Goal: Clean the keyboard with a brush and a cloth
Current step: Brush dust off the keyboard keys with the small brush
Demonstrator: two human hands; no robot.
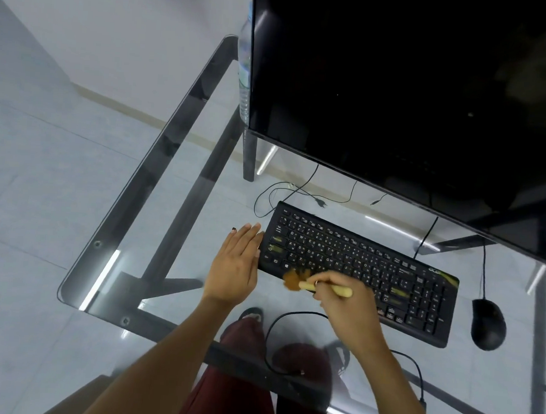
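A black keyboard (373, 264) lies slanted on the glass desk (157, 199). My right hand (345, 307) grips a small brush (311, 284) with a pale wooden handle. Its brown bristles are blurred and rest on the keyboard's near left edge, around the bottom key row. My left hand (236, 265) lies flat with fingers together, touching the keyboard's left end. No cloth is in view.
A large dark monitor (416, 87) stands behind the keyboard. A black mouse (488, 324) sits right of the keyboard. A clear water bottle (244, 74) stands at the monitor's left edge. Cables and my legs show through the glass.
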